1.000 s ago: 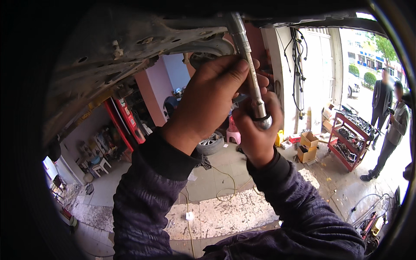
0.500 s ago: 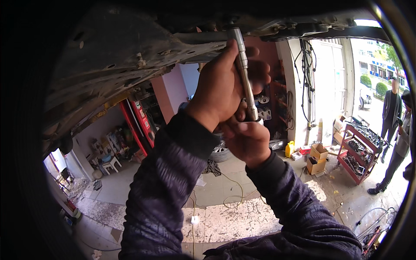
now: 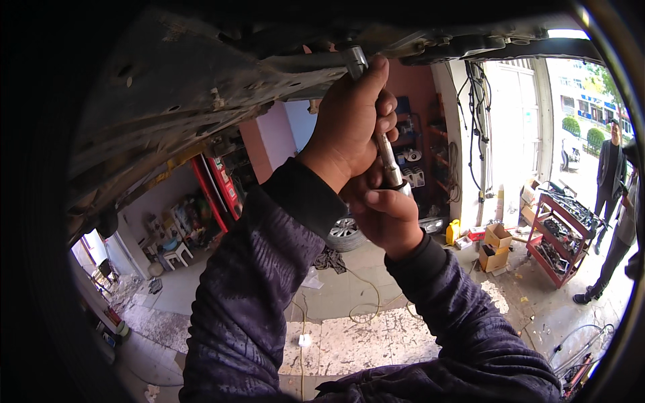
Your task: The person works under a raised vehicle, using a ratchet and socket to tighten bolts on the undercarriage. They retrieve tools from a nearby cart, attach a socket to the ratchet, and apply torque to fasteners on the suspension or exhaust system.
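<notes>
Overhead is the dark underside of a raised car (image 3: pixel 201 87). My left hand (image 3: pixel 346 121) is closed round a long metal extension bar (image 3: pixel 388 160), its thumb along the upper part. A shiny silver socket (image 3: pixel 354 62) sits at the bar's upper end, close under the car; whether it touches a fastener I cannot tell. Below, my right hand (image 3: pixel 388 218) grips the lower end of the same tool, where a bit of metal shows above the thumb. The rest of that end is hidden in the palm. The tool leans, with its top to the left.
On the right stands a red tool cart (image 3: pixel 554 235) loaded with tools, two people beyond it. Cardboard boxes (image 3: pixel 496 245) and a yellow jug (image 3: pixel 453 232) sit by the wall. A wheel (image 3: pixel 345 235) lies behind my arms, and a yellow hose (image 3: pixel 363 316) crosses the floor.
My left fingers, loose and partly spread before, have wrapped round the extension bar. The socket has come slightly down and left, away from the part it met above. My right hand keeps its grip.
</notes>
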{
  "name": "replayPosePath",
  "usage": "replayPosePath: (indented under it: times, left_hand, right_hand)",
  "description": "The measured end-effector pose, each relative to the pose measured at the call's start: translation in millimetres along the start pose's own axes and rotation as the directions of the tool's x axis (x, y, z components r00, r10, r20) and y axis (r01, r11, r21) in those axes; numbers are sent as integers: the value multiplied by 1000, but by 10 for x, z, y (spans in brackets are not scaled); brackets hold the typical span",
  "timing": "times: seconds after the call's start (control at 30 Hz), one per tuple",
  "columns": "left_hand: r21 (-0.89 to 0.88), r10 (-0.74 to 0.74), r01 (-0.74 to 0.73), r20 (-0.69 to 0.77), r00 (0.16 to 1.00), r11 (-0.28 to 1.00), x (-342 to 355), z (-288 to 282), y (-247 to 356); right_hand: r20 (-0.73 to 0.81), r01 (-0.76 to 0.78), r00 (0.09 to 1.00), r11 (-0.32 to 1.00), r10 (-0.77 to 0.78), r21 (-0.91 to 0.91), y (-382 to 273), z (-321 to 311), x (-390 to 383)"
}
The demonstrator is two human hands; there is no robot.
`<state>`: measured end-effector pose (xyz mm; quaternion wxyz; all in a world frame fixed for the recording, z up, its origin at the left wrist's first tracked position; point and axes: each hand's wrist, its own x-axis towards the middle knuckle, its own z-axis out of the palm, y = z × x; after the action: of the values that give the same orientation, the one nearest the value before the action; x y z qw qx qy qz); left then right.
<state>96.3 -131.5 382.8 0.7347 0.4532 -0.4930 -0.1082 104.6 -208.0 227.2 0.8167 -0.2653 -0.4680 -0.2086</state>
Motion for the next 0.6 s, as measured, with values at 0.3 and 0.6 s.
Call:
replayPosePath:
  times: [0.3, 0.6]
  left_hand:
    - [274, 205, -158, -153, 967, 949, 130, 5, -102]
    - [342, 219, -143, -195, 956, 929, 78, 34, -92]
  right_hand:
    - [181, 260, 831, 79, -527, -962, -58, -127, 66]
    - [326, 288, 761, -158, -561, -944, -1, -37, 148]
